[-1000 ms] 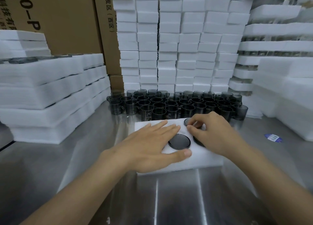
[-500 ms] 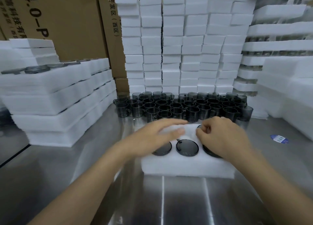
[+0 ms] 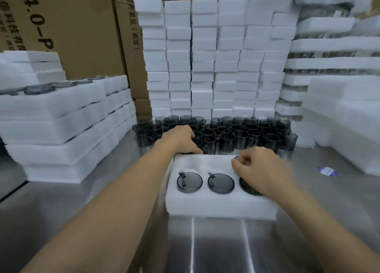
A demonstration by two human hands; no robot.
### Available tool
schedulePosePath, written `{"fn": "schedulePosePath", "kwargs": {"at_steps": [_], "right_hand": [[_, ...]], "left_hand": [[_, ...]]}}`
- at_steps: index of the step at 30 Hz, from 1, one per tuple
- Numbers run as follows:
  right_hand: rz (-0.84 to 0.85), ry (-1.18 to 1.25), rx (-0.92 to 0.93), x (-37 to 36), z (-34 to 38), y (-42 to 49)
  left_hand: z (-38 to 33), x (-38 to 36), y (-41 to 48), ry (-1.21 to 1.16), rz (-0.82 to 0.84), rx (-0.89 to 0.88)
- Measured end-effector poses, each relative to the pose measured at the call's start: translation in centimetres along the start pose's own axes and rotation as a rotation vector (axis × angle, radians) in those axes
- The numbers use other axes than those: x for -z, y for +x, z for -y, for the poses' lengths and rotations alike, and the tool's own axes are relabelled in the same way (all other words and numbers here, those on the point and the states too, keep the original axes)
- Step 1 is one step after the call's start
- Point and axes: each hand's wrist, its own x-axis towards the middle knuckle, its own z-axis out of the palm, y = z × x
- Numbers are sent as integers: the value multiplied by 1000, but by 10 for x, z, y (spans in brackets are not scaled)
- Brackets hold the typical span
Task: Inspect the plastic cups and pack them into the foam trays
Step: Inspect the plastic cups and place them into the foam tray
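Cups (image 3: pixel 189 182) of smoky round plastic fill the near pockets of the soft white foam tray (image 3: pixel 220 205) mid-table. Right hand (image 3: pixel 261 170) pinches the far-right cup (image 3: pixel 236 157). Left hand (image 3: pixel 181 139) dips among loose cups (image 3: pixel 228 139) past the far edge, grip hidden. Smooth steel table (image 3: pixel 205 248) lies open near.

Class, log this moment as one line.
left hand: among loose cups behind foam tray, grip hidden | right hand: pinching back-right cup | front-row cups: three seated
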Motion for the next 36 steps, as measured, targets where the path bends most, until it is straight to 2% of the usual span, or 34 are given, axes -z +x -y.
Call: {"fn": "schedulePosePath", "kwargs": {"at_steps": [4,9,17,25,27,31,34,36], "right_hand": [[-8,5,9,-1,-2,1],[-16,6,24,0,0,0],[-8,-10,24,1,0,-2],[21,-15,12,2,0,-2],[31,-19,11,3,1,-3],[30,-36,25,8,5,-5],[-67,24,132,11,8,-5],[-56,97,251,14,9,-5]], "left_hand": [[0,2,-3,66,-22,-3],[3,5,-12,32,-60,9],[-6,0,-18,102,-166,107],[-6,-6,-18,-73,-169,98],[-7,-5,-28,-119,-237,68],[-10,-6,-71,-149,-508,-98],[-12,-16,-108,-162,-654,-278],[-11,-26,-127,-223,-718,-373]]}}
